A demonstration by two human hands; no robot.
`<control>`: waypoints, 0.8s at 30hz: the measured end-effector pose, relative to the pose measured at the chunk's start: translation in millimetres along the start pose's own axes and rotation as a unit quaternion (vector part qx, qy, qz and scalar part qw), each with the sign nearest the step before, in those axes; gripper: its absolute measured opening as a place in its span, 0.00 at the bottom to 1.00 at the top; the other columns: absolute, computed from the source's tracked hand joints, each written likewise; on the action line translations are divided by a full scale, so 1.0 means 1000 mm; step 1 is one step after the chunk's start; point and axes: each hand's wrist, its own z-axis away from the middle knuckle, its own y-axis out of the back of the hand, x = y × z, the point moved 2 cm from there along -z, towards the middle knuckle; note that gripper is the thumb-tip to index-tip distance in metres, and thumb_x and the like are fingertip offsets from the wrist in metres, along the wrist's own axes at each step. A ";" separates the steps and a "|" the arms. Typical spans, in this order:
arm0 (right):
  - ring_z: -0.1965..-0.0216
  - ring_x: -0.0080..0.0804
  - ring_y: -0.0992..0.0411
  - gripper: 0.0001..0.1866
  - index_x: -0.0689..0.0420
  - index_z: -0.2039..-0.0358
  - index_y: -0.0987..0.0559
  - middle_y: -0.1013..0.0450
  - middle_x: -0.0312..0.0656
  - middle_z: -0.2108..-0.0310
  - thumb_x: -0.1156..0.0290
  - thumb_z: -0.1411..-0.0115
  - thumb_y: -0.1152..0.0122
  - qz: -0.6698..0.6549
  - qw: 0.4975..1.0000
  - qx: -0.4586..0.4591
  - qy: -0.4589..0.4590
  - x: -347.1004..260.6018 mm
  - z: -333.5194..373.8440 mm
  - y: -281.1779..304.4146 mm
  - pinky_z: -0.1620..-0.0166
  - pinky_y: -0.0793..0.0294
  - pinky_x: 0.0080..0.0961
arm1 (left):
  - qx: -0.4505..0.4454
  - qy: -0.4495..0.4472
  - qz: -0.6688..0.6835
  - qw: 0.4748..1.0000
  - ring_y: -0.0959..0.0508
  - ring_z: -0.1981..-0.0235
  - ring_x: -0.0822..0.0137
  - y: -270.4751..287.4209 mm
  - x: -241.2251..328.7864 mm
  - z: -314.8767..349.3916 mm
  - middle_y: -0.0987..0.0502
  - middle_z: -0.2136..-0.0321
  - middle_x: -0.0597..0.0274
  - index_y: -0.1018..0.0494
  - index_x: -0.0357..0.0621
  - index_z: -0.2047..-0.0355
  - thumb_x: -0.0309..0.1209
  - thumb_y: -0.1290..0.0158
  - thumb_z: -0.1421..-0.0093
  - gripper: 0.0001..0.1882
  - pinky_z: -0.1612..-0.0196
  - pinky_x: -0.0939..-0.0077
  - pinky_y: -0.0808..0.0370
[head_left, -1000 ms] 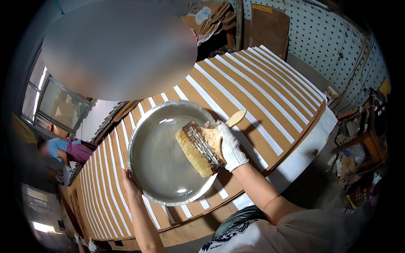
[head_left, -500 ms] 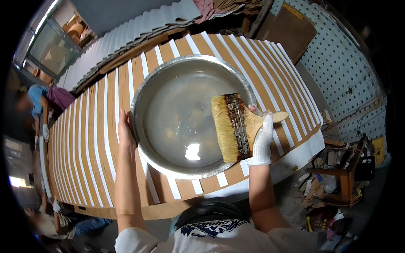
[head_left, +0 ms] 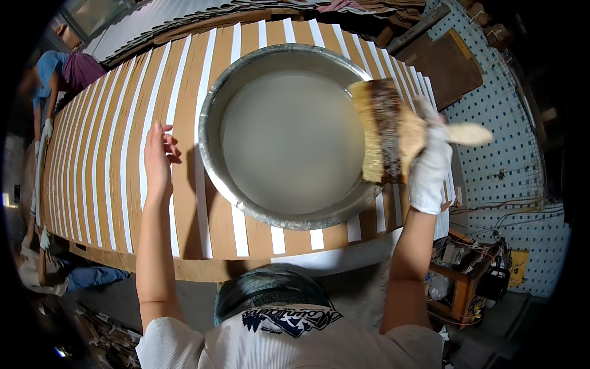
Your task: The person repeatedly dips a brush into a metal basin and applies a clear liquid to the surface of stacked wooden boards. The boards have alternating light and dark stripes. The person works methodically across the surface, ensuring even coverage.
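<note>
A wide metal basin (head_left: 212, 178) holding a cloudy greyish liquid (head_left: 289, 141) stands on brown and white striped sheets (head_left: 160, 234). My right hand (head_left: 430, 166), in a white glove, grips a broad flat brush (head_left: 387, 129) by its wooden handle. The pale bristles point left, over the basin's right rim. Dark stains run across the brush where bristles meet wood. To the left of the basin is my bare left hand (head_left: 161, 157), apart from the rim, with loosely bent fingers and nothing in them.
Two people (head_left: 52, 77) (head_left: 43, 270) with gloved hands are at the left end of the sheets. Stacked corrugated sheets (head_left: 160, 24) lie along the back. A cluttered wooden stand (head_left: 461, 286) is at the lower right, near a blue-dotted wall (head_left: 516, 135).
My left hand has come off the basin's rim and moved left. The brush in my right hand has moved right and away from the basin's middle. The whole view has shifted.
</note>
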 end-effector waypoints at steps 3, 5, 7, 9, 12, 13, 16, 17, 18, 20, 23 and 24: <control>0.55 0.26 0.23 0.22 0.64 0.47 0.22 0.22 0.46 0.49 0.59 0.33 0.44 0.281 0.953 -0.110 0.009 0.008 0.003 -0.044 0.48 0.27 0.23 | 0.012 -0.004 -0.001 1.000 0.31 0.77 0.79 0.037 -0.011 0.041 0.33 0.76 0.72 0.28 0.44 0.56 0.50 0.60 0.28 0.22 0.74 0.82 0.33; 0.72 0.17 0.24 0.21 0.61 0.50 0.19 0.17 0.41 0.67 0.57 0.34 0.41 0.404 0.899 -0.160 0.054 0.027 0.004 -0.057 0.62 0.26 0.23 | 0.022 -0.006 0.010 1.000 0.31 0.77 0.79 0.053 -0.021 0.068 0.32 0.75 0.71 0.28 0.44 0.57 0.48 0.60 0.27 0.20 0.74 0.83 0.33; 0.76 0.32 0.24 0.15 0.52 0.54 0.17 0.18 0.42 0.67 0.58 0.32 0.45 0.480 0.849 -0.178 0.130 0.040 0.007 -0.069 0.68 0.25 0.28 | 0.041 -0.008 0.016 0.999 0.31 0.77 0.79 0.076 -0.030 0.099 0.32 0.75 0.70 0.28 0.43 0.58 0.46 0.59 0.27 0.19 0.74 0.83 0.33; 0.78 0.43 0.24 0.14 0.49 0.55 0.16 0.19 0.45 0.68 0.58 0.31 0.47 0.493 0.843 -0.179 0.124 0.050 0.009 -0.080 0.69 0.24 0.34 | 0.063 -0.007 0.016 0.998 0.31 0.77 0.79 0.102 -0.043 0.127 0.31 0.75 0.70 0.28 0.43 0.58 0.44 0.59 0.27 0.18 0.74 0.83 0.33; 0.75 0.49 0.24 0.18 0.50 0.54 0.16 0.22 0.50 0.73 0.54 0.32 0.47 0.522 0.792 -0.229 0.221 0.064 0.008 -0.085 0.66 0.25 0.38 | 0.108 0.001 0.012 0.994 0.31 0.77 0.79 0.150 -0.060 0.169 0.30 0.74 0.69 0.28 0.41 0.56 0.41 0.57 0.27 0.16 0.74 0.84 0.32; 0.75 0.49 0.24 0.23 0.56 0.58 0.16 0.24 0.53 0.77 0.49 0.33 0.46 0.484 0.831 -0.213 0.170 0.060 0.008 -0.093 0.68 0.27 0.37 | 0.126 -0.003 0.006 0.992 0.31 0.78 0.79 0.164 -0.066 0.180 0.30 0.74 0.69 0.28 0.41 0.55 0.40 0.56 0.27 0.15 0.74 0.84 0.32; 0.79 0.32 0.27 0.35 0.68 0.72 0.18 0.26 0.49 0.83 0.43 0.33 0.51 0.426 0.896 -0.126 0.008 0.052 -0.007 -0.074 0.73 0.32 0.36 | 0.183 0.014 0.026 0.983 0.32 0.75 0.81 0.204 -0.080 0.215 0.30 0.73 0.70 0.27 0.39 0.55 0.35 0.53 0.29 0.12 0.72 0.85 0.33; 0.71 0.28 0.26 0.26 0.66 0.60 0.20 0.24 0.44 0.71 0.50 0.32 0.48 0.297 0.950 -0.088 -0.039 0.044 -0.007 -0.076 0.65 0.29 0.29 | 0.198 0.023 0.006 0.980 0.31 0.74 0.81 0.215 -0.080 0.223 0.29 0.72 0.70 0.26 0.41 0.55 0.34 0.51 0.29 0.11 0.71 0.85 0.32; 0.62 0.24 0.25 0.23 0.64 0.48 0.22 0.22 0.39 0.59 0.57 0.32 0.44 0.162 0.983 -0.039 -0.073 0.036 -0.007 -0.078 0.56 0.25 0.23 | 0.198 0.035 -0.012 0.980 0.30 0.72 0.80 0.224 -0.084 0.229 0.27 0.71 0.70 0.26 0.42 0.55 0.34 0.51 0.30 0.10 0.70 0.85 0.31; 0.57 0.25 0.24 0.23 0.64 0.46 0.23 0.23 0.40 0.54 0.58 0.33 0.42 0.075 0.996 -0.012 -0.055 0.055 -0.032 -0.045 0.52 0.25 0.21 | 0.192 0.009 -0.048 0.980 0.28 0.70 0.78 0.235 -0.087 0.228 0.26 0.69 0.69 0.25 0.40 0.58 0.32 0.50 0.31 0.09 0.66 0.83 0.29; 0.54 0.27 0.25 0.24 0.63 0.47 0.23 0.24 0.40 0.52 0.56 0.33 0.41 0.189 0.978 0.001 -0.084 0.062 -0.029 -0.030 0.51 0.24 0.24 | 0.150 -0.076 -0.196 0.966 0.24 0.65 0.68 0.261 -0.082 0.224 0.24 0.65 0.58 0.23 0.37 0.60 0.29 0.48 0.34 0.08 0.60 0.76 0.27; 0.55 0.28 0.24 0.25 0.63 0.47 0.23 0.23 0.39 0.52 0.55 0.33 0.42 0.135 0.982 0.022 -0.132 0.065 -0.033 -0.025 0.51 0.24 0.26 | 0.137 -0.106 -0.227 0.958 0.24 0.64 0.65 0.271 -0.082 0.226 0.24 0.64 0.58 0.22 0.38 0.60 0.29 0.47 0.35 0.08 0.59 0.74 0.27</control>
